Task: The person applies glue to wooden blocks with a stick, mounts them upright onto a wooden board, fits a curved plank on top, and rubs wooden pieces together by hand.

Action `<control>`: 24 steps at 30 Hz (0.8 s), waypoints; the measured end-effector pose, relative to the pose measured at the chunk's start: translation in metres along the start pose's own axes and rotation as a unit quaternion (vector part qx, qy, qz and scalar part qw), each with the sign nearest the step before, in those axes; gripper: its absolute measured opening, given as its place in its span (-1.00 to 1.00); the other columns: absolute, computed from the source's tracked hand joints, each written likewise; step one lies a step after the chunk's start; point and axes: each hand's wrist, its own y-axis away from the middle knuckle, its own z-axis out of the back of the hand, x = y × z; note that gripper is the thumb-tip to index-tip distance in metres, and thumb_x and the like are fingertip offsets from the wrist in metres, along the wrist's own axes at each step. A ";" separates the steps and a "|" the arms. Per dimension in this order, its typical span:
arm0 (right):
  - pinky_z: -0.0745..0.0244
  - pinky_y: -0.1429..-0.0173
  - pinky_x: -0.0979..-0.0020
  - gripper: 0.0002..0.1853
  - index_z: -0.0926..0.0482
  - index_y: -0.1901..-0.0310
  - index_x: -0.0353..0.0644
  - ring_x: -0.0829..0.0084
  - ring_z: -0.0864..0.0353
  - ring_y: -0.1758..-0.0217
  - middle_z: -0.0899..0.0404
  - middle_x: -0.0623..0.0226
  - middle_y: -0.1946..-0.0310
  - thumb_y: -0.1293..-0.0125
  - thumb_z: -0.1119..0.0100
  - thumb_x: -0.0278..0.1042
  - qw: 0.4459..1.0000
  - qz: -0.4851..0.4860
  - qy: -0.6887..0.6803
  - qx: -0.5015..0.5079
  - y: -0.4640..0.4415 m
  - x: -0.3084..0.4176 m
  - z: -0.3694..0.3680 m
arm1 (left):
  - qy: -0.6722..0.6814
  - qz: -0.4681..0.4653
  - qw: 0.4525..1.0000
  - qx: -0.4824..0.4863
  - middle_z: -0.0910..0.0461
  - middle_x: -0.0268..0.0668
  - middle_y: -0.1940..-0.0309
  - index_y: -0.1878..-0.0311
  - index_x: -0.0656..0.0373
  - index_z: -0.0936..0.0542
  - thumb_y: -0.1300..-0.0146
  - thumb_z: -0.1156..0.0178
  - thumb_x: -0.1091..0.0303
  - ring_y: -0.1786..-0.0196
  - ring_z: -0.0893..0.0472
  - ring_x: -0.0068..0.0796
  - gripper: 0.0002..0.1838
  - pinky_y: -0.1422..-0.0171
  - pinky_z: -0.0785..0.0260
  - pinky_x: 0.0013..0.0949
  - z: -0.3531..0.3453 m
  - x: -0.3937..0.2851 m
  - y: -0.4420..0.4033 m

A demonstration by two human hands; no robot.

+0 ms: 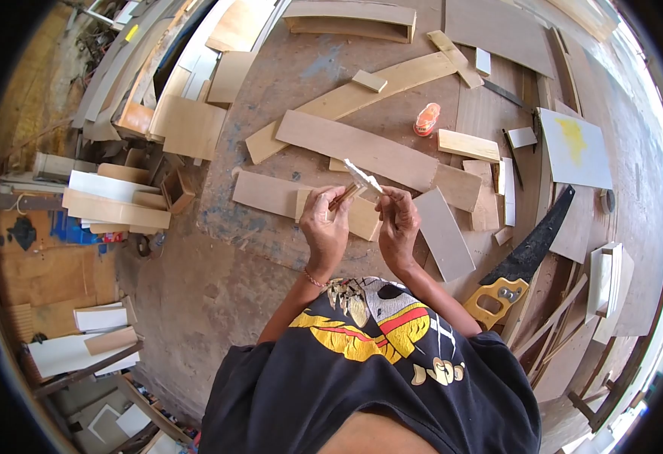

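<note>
Between the fingers of my left hand (324, 228) is a small brown piece of wood (344, 197), tilted up and away from me. A white strip (361, 175) lies against its upper end; what it is made of is unclear. My right hand (399, 228) is closed in a pinch at the near end of that strip, its fingertips partly hiding it. Below both hands lie a short pale board (361, 219) and a brown board (265, 194). A long brown board (358, 147) lies just beyond them.
A handsaw (524, 261) with a yellow handle lies to the right. Farther off are an orange-red object (426, 119), a pale wood block (467, 145) and a long plank (361, 92). An open wooden box (350, 17) stands at the back. Stacked offcuts (116, 200) sit at left.
</note>
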 end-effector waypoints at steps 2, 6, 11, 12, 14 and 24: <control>-0.23 0.04 0.41 -0.67 -0.56 0.12 -0.11 0.47 -0.42 0.43 -0.52 0.44 0.51 -0.11 -0.10 -0.72 1.000 0.007 -0.002 0.009 0.003 0.004 0.000 | -0.011 0.000 1.000 0.006 -0.60 -0.24 0.31 0.26 0.36 -0.60 -0.06 -0.33 0.58 0.33 -0.56 -0.48 -0.84 0.21 -0.43 -0.44 -0.002 0.001 0.001; -0.27 0.10 0.42 -0.72 -0.56 0.13 -0.15 0.51 -0.47 0.40 -0.52 0.43 0.53 -0.14 -0.10 -0.71 0.999 0.035 -0.018 0.025 0.004 0.011 0.000 | 0.028 0.039 0.999 0.001 -0.59 -0.27 0.32 0.25 0.35 -0.58 -0.11 -0.32 0.55 0.32 -0.55 -0.53 -0.84 0.20 -0.41 -0.47 -0.002 -0.001 0.000; -0.31 0.46 0.46 -0.92 -0.54 0.19 -0.27 0.53 -0.46 0.56 -0.51 0.32 0.59 -0.33 -0.07 -0.54 0.997 -0.027 -0.034 -0.059 -0.015 -0.002 0.006 | 0.086 0.098 0.991 -0.017 -0.58 -0.24 0.32 0.23 0.35 -0.53 -0.14 -0.29 0.55 0.33 -0.56 -0.48 -0.84 0.22 -0.44 -0.43 -0.008 0.018 0.006; -0.32 0.47 0.45 -0.92 -0.54 0.20 -0.29 0.51 -0.46 0.58 -0.50 0.30 0.61 -0.33 -0.06 -0.55 0.997 -0.026 -0.019 -0.077 -0.018 -0.003 0.008 | 0.094 0.114 0.989 -0.014 -0.58 -0.24 0.32 0.22 0.35 -0.53 -0.14 -0.28 0.55 0.32 -0.56 -0.48 -0.83 0.21 -0.44 -0.43 -0.008 0.018 0.006; -0.33 0.48 0.43 -0.92 -0.54 0.20 -0.30 0.48 -0.49 0.58 -0.50 0.27 0.61 -0.33 -0.07 -0.54 0.997 -0.019 0.002 -0.079 -0.018 -0.010 0.010 | 0.101 0.131 0.986 -0.009 -0.58 -0.23 0.31 0.21 0.35 -0.52 -0.14 -0.28 0.56 0.31 -0.56 -0.49 -0.82 0.19 -0.44 -0.43 -0.010 0.019 0.007; -0.20 0.03 0.41 -0.76 -0.55 0.15 -0.12 0.54 -0.44 0.48 -0.53 0.49 0.55 -0.17 -0.15 -0.64 0.995 0.056 0.078 0.011 -0.005 0.009 0.005 | 0.046 0.097 0.994 0.015 -0.57 -0.23 0.30 0.21 0.35 -0.51 -0.17 -0.27 0.52 0.33 -0.54 -0.52 -0.82 0.23 -0.44 -0.44 -0.013 0.010 0.003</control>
